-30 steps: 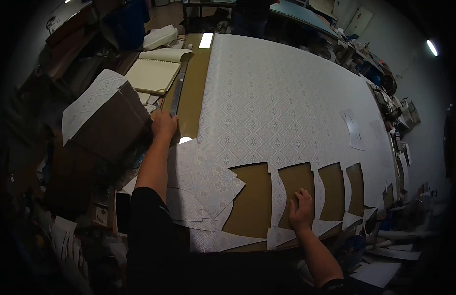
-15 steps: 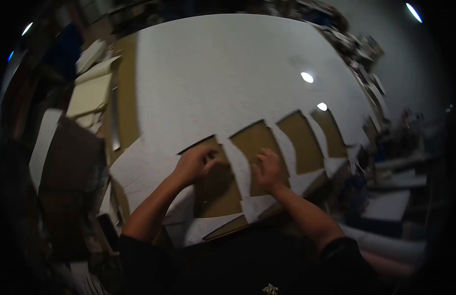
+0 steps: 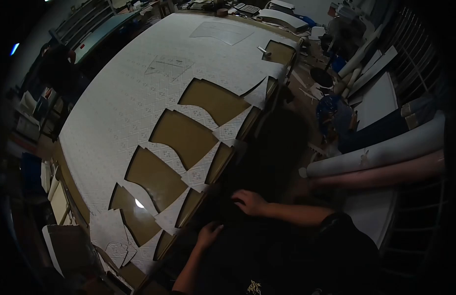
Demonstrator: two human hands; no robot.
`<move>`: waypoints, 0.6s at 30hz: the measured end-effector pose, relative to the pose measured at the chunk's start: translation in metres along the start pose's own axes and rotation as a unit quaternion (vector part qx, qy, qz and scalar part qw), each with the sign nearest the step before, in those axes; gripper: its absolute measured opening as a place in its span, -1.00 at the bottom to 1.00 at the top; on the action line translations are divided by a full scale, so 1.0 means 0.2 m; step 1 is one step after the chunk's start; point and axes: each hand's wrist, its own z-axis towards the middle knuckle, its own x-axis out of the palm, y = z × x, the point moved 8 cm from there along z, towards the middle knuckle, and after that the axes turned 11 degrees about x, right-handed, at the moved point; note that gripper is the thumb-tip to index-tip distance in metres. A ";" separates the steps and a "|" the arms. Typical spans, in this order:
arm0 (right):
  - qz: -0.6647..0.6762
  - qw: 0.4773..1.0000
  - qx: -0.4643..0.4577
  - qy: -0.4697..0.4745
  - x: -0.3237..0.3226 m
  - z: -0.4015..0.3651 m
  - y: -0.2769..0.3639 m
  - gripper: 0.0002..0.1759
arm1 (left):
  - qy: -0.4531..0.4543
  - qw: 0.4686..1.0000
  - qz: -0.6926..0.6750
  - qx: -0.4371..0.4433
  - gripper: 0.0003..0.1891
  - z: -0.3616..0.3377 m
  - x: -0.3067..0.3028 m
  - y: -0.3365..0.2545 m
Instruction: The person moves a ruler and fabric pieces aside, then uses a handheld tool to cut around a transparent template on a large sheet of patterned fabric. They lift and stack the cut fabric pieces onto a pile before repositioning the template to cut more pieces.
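My left hand (image 3: pixel 208 236) hangs in front of my dark shirt beside the near table edge, its fingers loosely bent with nothing seen in them. Farther right, my right hand (image 3: pixel 250 202) is also off the table, fingers part curled and apart, empty as far as shows. Nearest to both lies a large white patterned sheet (image 3: pixel 119 113) spread over the table. Curved panel shapes are cut out along its near edge, baring the brown board (image 3: pixel 181 137). Two clear templates rest on the sheet: one small (image 3: pixel 169 66), one larger (image 3: pixel 220 33). A small pale tool (image 3: pixel 263 50) lies by the far cut-out.
Long rolls (image 3: pixel 380 152) of material lean at the right. A stand fan (image 3: pixel 333 34) and a blue bag (image 3: pixel 329 105) stand beyond the table among floor scraps. Another person (image 3: pixel 58 66) is at the far left. Cut scraps (image 3: pixel 118 248) lie at the near left corner.
My view has swung right along the table. Both hands have come away from above the cut-outs and back off the table, toward my body.
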 end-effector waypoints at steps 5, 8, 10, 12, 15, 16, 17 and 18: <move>0.000 0.960 0.257 0.111 -0.03 -0.62 -0.99 -0.49 | 0.123 0.969 0.071 -0.203 -0.17 0.04 0.51 0.43; 0.092 0.914 0.368 0.143 0.12 -0.91 -1.51 -0.36 | 0.150 0.945 0.003 -0.290 -0.08 0.17 0.58 0.38; 0.161 0.869 0.431 0.182 0.15 -1.04 -1.65 -0.28 | 0.164 0.936 -0.024 -0.311 -0.05 0.30 0.61 0.36; 0.145 0.872 0.420 0.206 0.06 -1.06 -1.67 -0.20 | 0.305 0.927 0.130 -0.175 -0.09 0.57 0.68 0.26; -0.084 0.888 0.397 0.216 -0.18 -1.02 -1.72 -0.26 | 0.352 0.896 0.269 -0.025 -0.21 0.89 0.78 -0.19; -0.086 0.887 0.400 0.217 -0.25 -1.02 -1.72 -0.26 | 0.350 0.891 0.287 0.008 -0.25 0.96 0.80 -0.44; 0.015 0.901 0.409 0.141 -0.35 -1.00 -1.69 -0.34 | 0.305 0.917 0.252 0.041 -0.30 1.02 0.80 -0.70; 0.114 0.902 0.412 0.064 -0.45 -0.97 -1.67 -0.43 | 0.258 0.939 0.214 0.072 -0.34 1.06 0.80 -0.95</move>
